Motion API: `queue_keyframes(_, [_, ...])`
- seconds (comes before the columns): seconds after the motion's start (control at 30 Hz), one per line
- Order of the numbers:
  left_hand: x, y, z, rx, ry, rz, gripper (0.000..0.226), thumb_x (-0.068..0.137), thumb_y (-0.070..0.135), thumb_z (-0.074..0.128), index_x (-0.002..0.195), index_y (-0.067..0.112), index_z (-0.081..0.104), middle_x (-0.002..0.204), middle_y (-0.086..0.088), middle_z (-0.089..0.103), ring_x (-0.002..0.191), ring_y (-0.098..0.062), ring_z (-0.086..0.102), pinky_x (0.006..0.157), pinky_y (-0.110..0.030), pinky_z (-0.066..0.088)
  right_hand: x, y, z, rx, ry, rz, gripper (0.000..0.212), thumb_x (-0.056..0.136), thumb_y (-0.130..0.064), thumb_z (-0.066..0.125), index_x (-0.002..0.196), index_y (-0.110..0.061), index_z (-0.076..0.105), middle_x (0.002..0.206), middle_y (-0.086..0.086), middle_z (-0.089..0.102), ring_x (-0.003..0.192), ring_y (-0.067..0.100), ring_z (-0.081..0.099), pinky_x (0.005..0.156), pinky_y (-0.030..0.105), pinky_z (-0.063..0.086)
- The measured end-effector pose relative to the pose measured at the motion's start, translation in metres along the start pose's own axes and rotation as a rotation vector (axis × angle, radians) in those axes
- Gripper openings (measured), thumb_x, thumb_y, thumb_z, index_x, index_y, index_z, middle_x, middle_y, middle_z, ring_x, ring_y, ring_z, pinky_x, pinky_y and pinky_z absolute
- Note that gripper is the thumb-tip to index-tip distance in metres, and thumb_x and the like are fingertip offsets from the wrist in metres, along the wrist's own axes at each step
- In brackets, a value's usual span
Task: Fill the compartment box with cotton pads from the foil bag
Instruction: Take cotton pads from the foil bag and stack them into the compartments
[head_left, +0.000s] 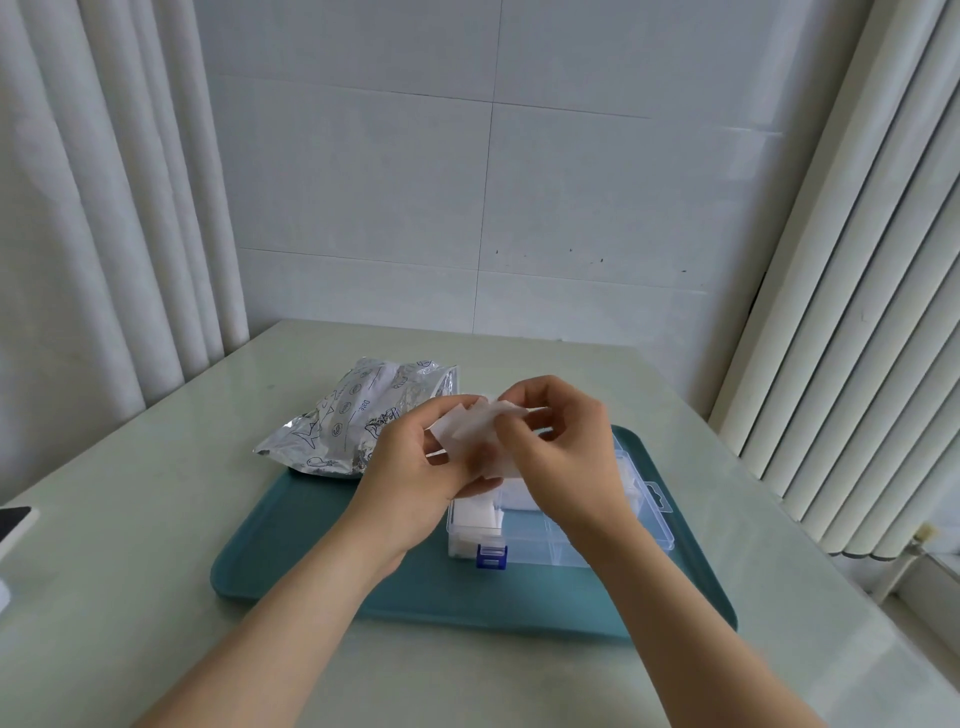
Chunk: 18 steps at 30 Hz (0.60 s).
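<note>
Both hands meet in the air just above the compartment box (647, 519), working on a small bunch of white cotton pads (470, 436) held between them. The left hand (410, 470) has its back to the camera. Its fingers curl under and round the bunch from the left, and its thumb lies along the top edge. The right hand (563, 447) comes in from the other side with all its fingers bent. Its thumb and forefinger pinch the right edge of the uppermost pad, while the remaining fingers are tucked in above. The two hands are close enough that their fingertips nearly touch across the pads. How many pads are in the bunch cannot be told.

The clear box sits open directly under the hands, on a teal tray (291, 545). More stacked pads (475, 519) fill the compartment below the left hand's knuckles, and another white pile shows under the right hand's fingers. The rest of the box is hidden behind the right wrist. A blue latch (491, 557) sits on the box's near wall, just right of the left wrist.

The foil bag (348, 421) lies crumpled beyond and to the left of the left hand. Its near end rests over the tray's far corner and the rest lies on the pale table (130, 493).
</note>
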<state>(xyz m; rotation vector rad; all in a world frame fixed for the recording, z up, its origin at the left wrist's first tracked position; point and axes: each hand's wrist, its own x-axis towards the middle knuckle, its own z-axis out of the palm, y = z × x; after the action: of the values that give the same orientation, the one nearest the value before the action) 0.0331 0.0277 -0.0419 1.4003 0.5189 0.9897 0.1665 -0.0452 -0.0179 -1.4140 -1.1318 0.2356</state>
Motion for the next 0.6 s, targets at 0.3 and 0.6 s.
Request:
queue_keyframes(0.3, [0.004,-0.005,-0.005,0.022,0.117,0.032,0.041,0.089,-0.007,0.076,0.115,0.026,0.076,0.106,-0.008,0.078,0.097,-0.026,0.078,0.077,-0.041,0.067,0.01,0.002,-0.014,0.441,-0.017,0.237,0.005,0.099,-0.01,0.067,0.101,-0.013,0.071,0.09,0.002,0.075,0.081,0.013,0.066,0.076,0.033,0.051])
queue_keyframes(0.6, [0.011,-0.016,-0.013,0.136,0.365,0.109,0.04,0.093,-0.004,0.065,0.118,0.027,0.071,0.112,0.005,0.074,0.097,-0.018,0.076,0.073,-0.036,0.067,0.005,0.003,-0.023,-0.088,-0.408,0.355,0.014,0.089,-0.01,0.08,0.1,-0.019,0.079,0.087,0.013,0.079,0.063,0.014,0.067,0.074,0.036,0.061])
